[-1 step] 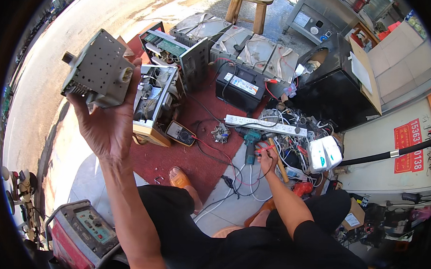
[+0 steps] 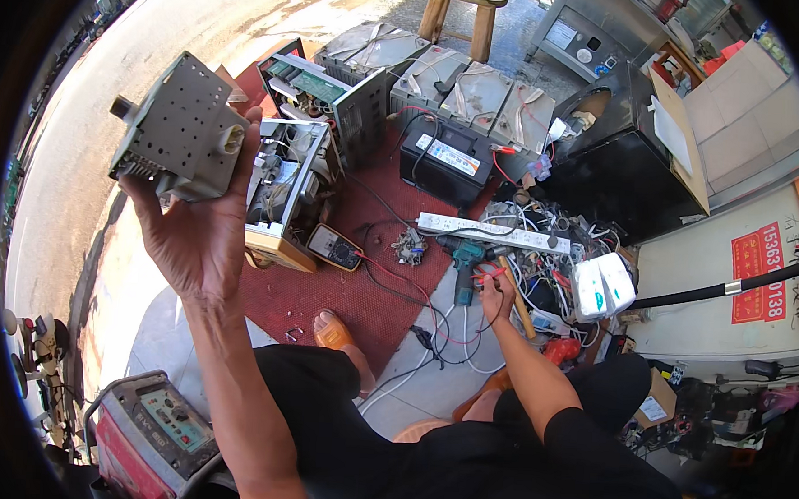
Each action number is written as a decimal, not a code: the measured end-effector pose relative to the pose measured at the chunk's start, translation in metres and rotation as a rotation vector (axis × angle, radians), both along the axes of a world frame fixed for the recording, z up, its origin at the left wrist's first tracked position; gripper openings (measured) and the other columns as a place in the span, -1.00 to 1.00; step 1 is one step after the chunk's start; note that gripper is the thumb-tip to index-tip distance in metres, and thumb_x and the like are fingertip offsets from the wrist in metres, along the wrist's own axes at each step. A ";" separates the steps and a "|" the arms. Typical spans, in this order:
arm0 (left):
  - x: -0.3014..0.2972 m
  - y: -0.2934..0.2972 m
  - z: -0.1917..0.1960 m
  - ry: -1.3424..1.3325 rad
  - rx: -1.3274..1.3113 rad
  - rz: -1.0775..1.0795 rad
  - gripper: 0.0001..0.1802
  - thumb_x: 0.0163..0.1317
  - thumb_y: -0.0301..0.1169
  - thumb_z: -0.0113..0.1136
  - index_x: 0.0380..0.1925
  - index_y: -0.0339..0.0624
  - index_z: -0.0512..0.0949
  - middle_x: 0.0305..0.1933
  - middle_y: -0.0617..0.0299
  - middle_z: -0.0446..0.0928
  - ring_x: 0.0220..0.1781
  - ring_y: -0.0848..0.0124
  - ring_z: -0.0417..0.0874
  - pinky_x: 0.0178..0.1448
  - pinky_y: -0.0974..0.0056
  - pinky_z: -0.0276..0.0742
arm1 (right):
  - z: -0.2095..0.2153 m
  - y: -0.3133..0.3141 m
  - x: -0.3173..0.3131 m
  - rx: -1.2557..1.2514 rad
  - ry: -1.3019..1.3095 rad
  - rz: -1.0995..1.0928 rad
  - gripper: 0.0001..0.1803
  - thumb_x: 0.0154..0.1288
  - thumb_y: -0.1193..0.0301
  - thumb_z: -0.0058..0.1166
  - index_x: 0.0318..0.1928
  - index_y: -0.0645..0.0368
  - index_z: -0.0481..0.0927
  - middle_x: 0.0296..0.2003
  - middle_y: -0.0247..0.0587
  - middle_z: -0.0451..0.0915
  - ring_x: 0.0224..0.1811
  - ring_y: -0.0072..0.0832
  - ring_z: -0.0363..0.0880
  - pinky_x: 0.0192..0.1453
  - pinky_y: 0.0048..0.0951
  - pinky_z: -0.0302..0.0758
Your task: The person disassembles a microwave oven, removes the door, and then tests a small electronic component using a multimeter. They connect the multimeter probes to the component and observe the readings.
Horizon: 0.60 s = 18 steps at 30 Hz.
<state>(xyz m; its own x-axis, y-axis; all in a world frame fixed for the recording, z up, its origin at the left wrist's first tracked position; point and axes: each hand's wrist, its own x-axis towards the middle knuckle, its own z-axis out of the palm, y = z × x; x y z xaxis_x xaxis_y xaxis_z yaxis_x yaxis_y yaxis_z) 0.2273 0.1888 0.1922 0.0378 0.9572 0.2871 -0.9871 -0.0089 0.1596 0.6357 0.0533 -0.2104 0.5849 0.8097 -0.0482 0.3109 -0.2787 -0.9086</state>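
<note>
Raised at the left, my left hand [image 2: 203, 248] grips a magnetron [image 2: 182, 130], a grey metal box with small holes, fins and a pale connector. Its thumb and fingers press on opposite sides. Lower and to the right, my right hand [image 2: 498, 295] is closed around multimeter probes [image 2: 486, 275]; red shows at the fingers, and a dark lead runs by them. The yellow-edged multimeter [image 2: 335, 247] lies beside an opened appliance with exposed wiring [image 2: 281, 176]. A teal cordless drill [image 2: 464, 269] lies just left of my right hand.
A black battery [image 2: 444, 166] stands on the red mat [image 2: 383, 298], in front of several grey batteries [image 2: 471, 95]. A white power strip [image 2: 493, 232] borders tangled cables [image 2: 542, 284]. At right is a black appliance casing [image 2: 616, 161]; a red generator-like machine [image 2: 150, 435] sits lower left.
My left hand and the magnetron have shifted very slightly left. My right hand has moved a touch to the right; the rest looks the same.
</note>
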 end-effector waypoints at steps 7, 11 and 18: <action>0.013 0.000 0.002 -0.015 -0.063 -0.050 -0.02 0.18 -0.31 0.61 0.56 -0.17 0.30 0.71 -0.36 -0.09 0.72 -0.43 -0.24 0.78 -0.36 -0.11 | 0.004 0.061 -0.015 0.209 -0.560 0.321 -0.81 0.47 0.39 0.18 -0.04 0.22 0.70 -0.22 -0.05 0.76 -0.25 -0.06 0.76 -0.13 -0.18 0.65; 0.016 -0.003 0.001 0.027 -0.054 -0.082 0.02 0.22 -0.30 0.59 0.61 -0.12 0.22 0.72 -0.40 -0.22 0.73 -0.41 -0.28 0.78 -0.32 -0.09 | -0.033 0.106 -0.042 0.025 0.031 0.074 -0.79 0.51 0.39 0.21 -0.02 0.28 0.67 -0.32 -0.12 0.82 -0.41 -0.48 0.75 -0.25 -0.35 0.66; 0.010 -0.002 -0.001 0.122 -0.055 -0.036 0.05 0.23 -0.31 0.57 0.64 -0.09 0.16 0.72 -0.41 -0.26 0.76 -0.32 -0.32 0.79 -0.26 -0.07 | -0.062 0.137 -0.081 -0.012 0.265 0.036 -0.80 0.55 0.39 0.16 -0.03 0.30 0.66 -0.29 -0.17 0.81 -0.44 -0.52 0.72 -0.33 -0.44 0.65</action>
